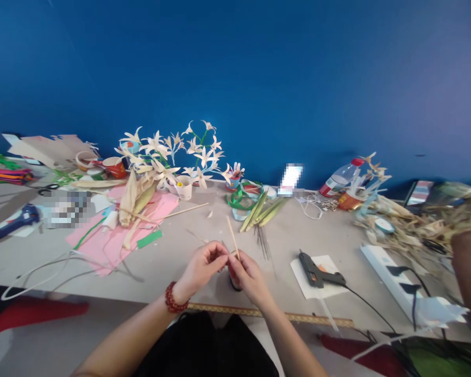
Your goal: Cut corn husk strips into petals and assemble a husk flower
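The stick (233, 235) is pale tan, the bracelet (175, 299) dark red. The wall (235, 63) is deep blue, tinged purple at right; the table (290, 235), grey; the paper sheet (105, 254), pink. The flowers (204, 156) are cream, the right-hand glue gun (313, 269) black, the bottle cap (357, 162) red, the patterned strip (306, 318) yellowish brown.

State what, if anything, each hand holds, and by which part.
The right hand grips a thin pale stick low down, its upper length sticking out. Whether the left hand holds anything cannot be told.

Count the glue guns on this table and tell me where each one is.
2. A blue glue gun lies at the far left; a black glue gun lies on white paper, right of the right hand. Others may be hidden under the clutter.
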### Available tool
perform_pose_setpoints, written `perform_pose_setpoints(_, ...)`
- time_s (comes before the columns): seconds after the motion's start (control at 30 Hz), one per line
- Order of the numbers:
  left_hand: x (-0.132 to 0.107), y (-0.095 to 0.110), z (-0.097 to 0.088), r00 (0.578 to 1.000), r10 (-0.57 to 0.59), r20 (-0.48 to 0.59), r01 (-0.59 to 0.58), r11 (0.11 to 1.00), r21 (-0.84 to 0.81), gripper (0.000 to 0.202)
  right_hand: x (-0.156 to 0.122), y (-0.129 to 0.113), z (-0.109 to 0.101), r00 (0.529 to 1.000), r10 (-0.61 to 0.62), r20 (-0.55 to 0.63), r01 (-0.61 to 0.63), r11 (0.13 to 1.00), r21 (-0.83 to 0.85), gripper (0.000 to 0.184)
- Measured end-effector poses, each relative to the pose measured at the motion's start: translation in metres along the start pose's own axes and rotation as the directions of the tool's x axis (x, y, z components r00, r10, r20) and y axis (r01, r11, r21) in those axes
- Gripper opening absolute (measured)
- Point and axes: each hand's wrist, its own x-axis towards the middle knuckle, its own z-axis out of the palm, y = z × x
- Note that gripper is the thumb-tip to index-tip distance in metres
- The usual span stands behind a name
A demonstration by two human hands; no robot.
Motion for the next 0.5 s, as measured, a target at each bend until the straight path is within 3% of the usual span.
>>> perform_pose_setpoints(0.13,-0.0026,-0.0002,-0.0017,1.000,0.001,0.023,-0.001,1.000,-0.009,0.021,0.0000,-0.0028,0.0018,0.999,-0.042,0.000,0.042,0.996,-0.077,0.044)
perform_pose_setpoints(0.37,-0.0047,-0.0016,-0.0034,1.000,0.001,0.010,0.000,0.999,-0.046,0.025,-0.0013,-0.0053,0.0025,0.994,0.097,0.050,-0.103,0.983,0.150,0.049)
perform_pose_setpoints(0.5,-0.0056,0.0005,-0.0027,1.000,0.012,0.015,-0.012,1.000,-0.022,0.023,-0.0035,-0.0092,0.0045,0.997,0.041,0.061,-0.042,0.999,0.013,0.050)
